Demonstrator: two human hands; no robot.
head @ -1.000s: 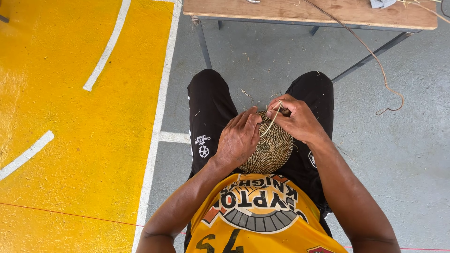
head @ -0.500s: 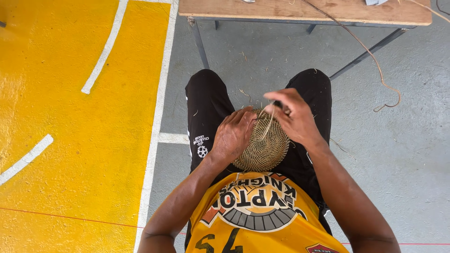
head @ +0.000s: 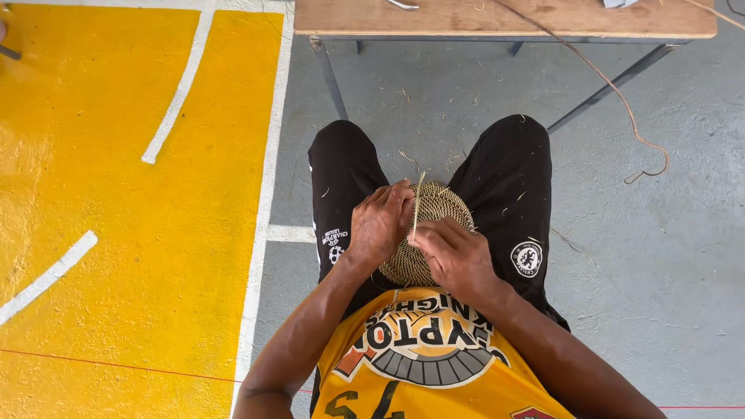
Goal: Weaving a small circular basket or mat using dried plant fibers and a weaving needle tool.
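The left hand is gripping the round woven straw disc lying on the lap, while the right hand's fingers are pinching a thin pale straw strand. Pulled sharply, the strand could probably snap or slip free.

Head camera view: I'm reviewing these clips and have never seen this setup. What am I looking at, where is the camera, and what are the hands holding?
The one camera sits on the person's head and looks straight down, so you see their own lap, arms and yellow shirt. No machine is involved. The left hand grips the edge of a round woven straw piece resting on the lap. The right hand lies over it and pinches a thin straw strand that sticks upward. Beyond the knees stands a wooden table, with a long fibre cord trailing off it onto the grey floor.
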